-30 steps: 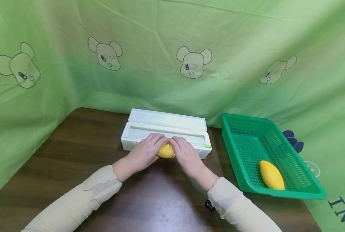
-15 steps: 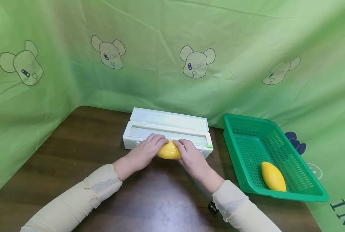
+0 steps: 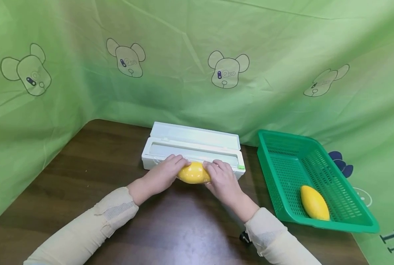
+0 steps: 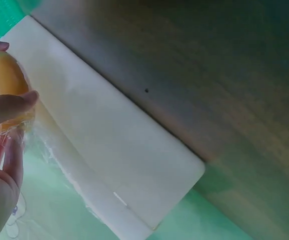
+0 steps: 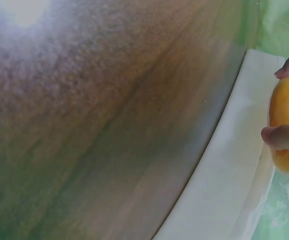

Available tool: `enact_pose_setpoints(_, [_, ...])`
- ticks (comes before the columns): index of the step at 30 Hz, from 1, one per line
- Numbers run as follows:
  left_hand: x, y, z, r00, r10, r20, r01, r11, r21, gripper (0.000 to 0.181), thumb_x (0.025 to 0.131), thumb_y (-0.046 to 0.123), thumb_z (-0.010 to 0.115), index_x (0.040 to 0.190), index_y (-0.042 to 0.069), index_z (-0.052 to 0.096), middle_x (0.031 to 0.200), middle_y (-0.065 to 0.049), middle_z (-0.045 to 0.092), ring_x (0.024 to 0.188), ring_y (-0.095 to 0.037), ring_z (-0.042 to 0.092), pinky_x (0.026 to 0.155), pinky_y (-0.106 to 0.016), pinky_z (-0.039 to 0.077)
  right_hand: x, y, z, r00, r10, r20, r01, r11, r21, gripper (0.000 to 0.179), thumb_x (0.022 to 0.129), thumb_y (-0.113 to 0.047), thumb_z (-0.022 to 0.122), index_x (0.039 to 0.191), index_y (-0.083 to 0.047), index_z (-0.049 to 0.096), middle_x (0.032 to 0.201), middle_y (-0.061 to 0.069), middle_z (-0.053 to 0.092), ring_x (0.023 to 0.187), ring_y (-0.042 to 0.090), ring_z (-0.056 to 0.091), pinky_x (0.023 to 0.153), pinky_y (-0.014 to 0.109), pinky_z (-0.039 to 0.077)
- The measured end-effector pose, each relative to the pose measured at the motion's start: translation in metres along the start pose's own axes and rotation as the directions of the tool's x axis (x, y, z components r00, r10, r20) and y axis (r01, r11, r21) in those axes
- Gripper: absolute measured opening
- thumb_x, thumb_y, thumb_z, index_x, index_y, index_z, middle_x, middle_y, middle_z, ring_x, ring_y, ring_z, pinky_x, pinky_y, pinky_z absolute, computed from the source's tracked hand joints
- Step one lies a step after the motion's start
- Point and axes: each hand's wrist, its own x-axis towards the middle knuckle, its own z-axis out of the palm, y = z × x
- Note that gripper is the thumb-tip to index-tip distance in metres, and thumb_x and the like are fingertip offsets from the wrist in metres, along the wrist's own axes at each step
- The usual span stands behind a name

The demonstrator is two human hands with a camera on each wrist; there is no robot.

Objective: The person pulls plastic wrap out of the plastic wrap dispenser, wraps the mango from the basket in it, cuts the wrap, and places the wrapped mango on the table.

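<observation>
A smooth yellow mango [image 3: 193, 173], partly covered in clear cling film [image 4: 9, 131], is held between both hands in the head view. My left hand [image 3: 162, 173] grips its left end, the thumb lying across it in the left wrist view. At the right end, my right hand [image 3: 224, 180] grips it with the thumb on the near side. Just behind the mango stands a white cling film box [image 3: 148, 162], its long lid [image 3: 197, 135] flipped back. Film stretches along the box's front edge by the hands. The undersides of the fingers are hidden.
To the right, a green plastic basket [image 3: 270, 184] holds a second yellow mango [image 3: 314, 202]. A green printed curtain [image 3: 177, 92] hangs behind and beside the dark wooden table [image 3: 94, 165]. A small black object [image 3: 245, 238] shows beside the right sleeve.
My right hand has shifted a little to the right and the hands stand further apart, showing more of the mango between them. The head view has drifted slightly.
</observation>
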Motion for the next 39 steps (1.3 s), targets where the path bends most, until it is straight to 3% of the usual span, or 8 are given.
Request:
enact_pose_setpoints(7, [0.000,-0.002,0.001,0.997,-0.059,0.053,0.063,0.996,-0.065,0.029,0.088,-0.015,0.066,0.111,0.003,0.064,0.107,-0.005,0.062,0.095,-0.025,0.058,0.087,-0.036,0.052,-0.006,-0.002,0.004,1.000,0.026,0.010,-0.026,0.999,0.034,0.058,0.060,-0.005,0.095,0.108,0.001,0.063,0.099,0.013,0.073,0.082,0.028,0.066,0.073,0.042,0.054])
enact_pose_setpoints(12, [0.000,-0.004,0.004,0.997,-0.051,0.062,0.056,0.996,-0.070,0.030,0.087,-0.015,0.067,0.111,0.003,0.064,0.108,-0.006,0.063,0.095,-0.026,0.059,0.088,-0.037,0.052,-0.011,-0.004,0.006,0.996,0.077,0.035,-0.079,0.995,0.067,0.058,0.059,-0.004,0.096,0.109,0.002,0.066,0.105,0.014,0.068,0.084,0.031,0.067,0.073,0.043,0.056])
enact_pose_setpoints(17, [-0.002,-0.007,0.006,0.997,-0.045,0.064,0.049,0.996,-0.075,0.032,0.085,-0.016,0.067,0.112,0.002,0.064,0.109,-0.007,0.064,0.096,-0.026,0.060,0.089,-0.038,0.052,-0.011,-0.006,0.006,0.993,0.101,0.058,-0.105,0.992,0.069,0.055,0.060,-0.005,0.096,0.106,0.001,0.067,0.093,0.008,0.060,0.074,0.027,0.062,0.068,0.041,0.054])
enact_pose_setpoints(23, [-0.002,-0.008,0.009,0.994,-0.050,0.093,0.058,0.995,-0.086,0.034,0.086,-0.018,0.064,0.114,0.002,0.064,0.110,-0.007,0.064,0.097,-0.026,0.061,0.089,-0.039,0.052,-0.011,-0.006,0.007,0.990,0.114,0.080,-0.117,0.992,0.042,0.056,0.058,-0.009,0.098,0.105,0.000,0.068,0.087,0.006,0.060,0.070,0.024,0.060,0.066,0.038,0.052])
enact_pose_setpoints(39, [-0.005,-0.009,0.015,0.988,-0.073,0.137,0.086,0.993,-0.086,0.036,0.085,-0.017,0.065,0.115,0.001,0.063,0.110,-0.008,0.064,0.102,-0.028,0.063,0.093,-0.041,0.052,-0.013,-0.005,0.007,0.983,0.126,0.131,-0.130,0.991,0.026,0.055,0.059,-0.014,0.099,0.103,-0.003,0.069,0.094,0.008,0.070,0.085,0.027,0.064,0.069,0.038,0.049])
